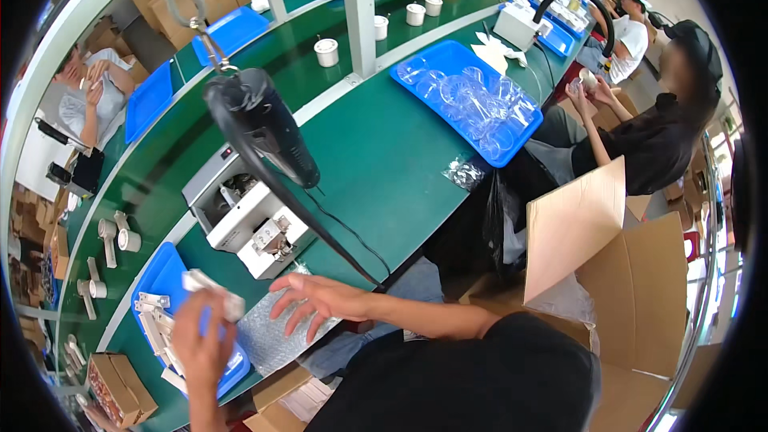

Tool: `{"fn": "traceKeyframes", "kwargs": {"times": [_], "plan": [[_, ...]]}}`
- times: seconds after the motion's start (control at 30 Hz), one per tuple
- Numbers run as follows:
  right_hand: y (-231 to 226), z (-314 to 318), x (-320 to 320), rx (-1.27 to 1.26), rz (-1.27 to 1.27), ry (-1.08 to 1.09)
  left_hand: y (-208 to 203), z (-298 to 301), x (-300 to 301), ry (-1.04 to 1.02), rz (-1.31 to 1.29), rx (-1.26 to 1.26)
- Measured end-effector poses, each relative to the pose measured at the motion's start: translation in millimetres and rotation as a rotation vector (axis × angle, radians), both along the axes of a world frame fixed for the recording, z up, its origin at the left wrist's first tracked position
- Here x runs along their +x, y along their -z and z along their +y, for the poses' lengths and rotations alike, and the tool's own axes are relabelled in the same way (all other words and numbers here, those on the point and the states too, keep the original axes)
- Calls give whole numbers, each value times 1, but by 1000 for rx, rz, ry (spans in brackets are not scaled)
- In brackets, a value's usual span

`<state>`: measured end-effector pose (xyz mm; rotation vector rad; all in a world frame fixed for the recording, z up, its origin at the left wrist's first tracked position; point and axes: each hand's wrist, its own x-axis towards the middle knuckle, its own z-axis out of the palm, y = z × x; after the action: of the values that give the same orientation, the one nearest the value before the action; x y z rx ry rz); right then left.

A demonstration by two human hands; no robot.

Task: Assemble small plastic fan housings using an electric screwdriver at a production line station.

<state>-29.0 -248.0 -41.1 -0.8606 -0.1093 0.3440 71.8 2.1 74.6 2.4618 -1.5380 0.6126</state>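
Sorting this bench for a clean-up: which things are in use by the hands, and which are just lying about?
In use:
left hand holding a white part
right hand on bubble wrap
blue tray

Lying about:
hanging black heat gun
white machine
tray of clear cups
small brown box

The white part (pixel 214 288) in the left hand (pixel 200 344) is motion-blurred.

Counter layout, person's own end nearest.

Tray (pixel 160 280) of small parts at near left on the counter (pixel 384 152); bubble-wrap sheet (pixel 276 332) just right of it, under the right hand (pixel 316 300). Left hand (pixel 200 340) over the tray, holding a part (pixel 214 288). Machine (pixel 240 212) behind the sheet, hanging tool (pixel 264 124) above it. Second tray (pixel 468 100) far right, before a seated co-worker (pixel 656 136). Open carton (pixel 616 272) right of the counter.
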Motion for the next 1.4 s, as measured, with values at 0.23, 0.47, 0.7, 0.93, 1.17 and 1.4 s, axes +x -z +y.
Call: {"fn": "traceKeyframes", "kwargs": {"times": [0.23, 0.47, 0.7, 0.93, 1.17, 1.4], "plan": [[20, -16, 7, 204, 182, -210, -40, -36, 25, 393, 223, -170], [5, -17, 1, -976, -294, 306, -25, -112, 224, 47, 566, -245], [-5, -25, 4, -987, -444, 151, 132, -170, 383, 130, 336, 124], [8, -17, 10, -980, -460, 144, 165, -149, 404, 236, 815, -368], [19, -20, -17, -750, -267, 209, 31, -95, 288, 13, 1306, -766], [5, -40, -7, -205, -86, -271, -4, 28, 92, 192, 1565, -663]]}}
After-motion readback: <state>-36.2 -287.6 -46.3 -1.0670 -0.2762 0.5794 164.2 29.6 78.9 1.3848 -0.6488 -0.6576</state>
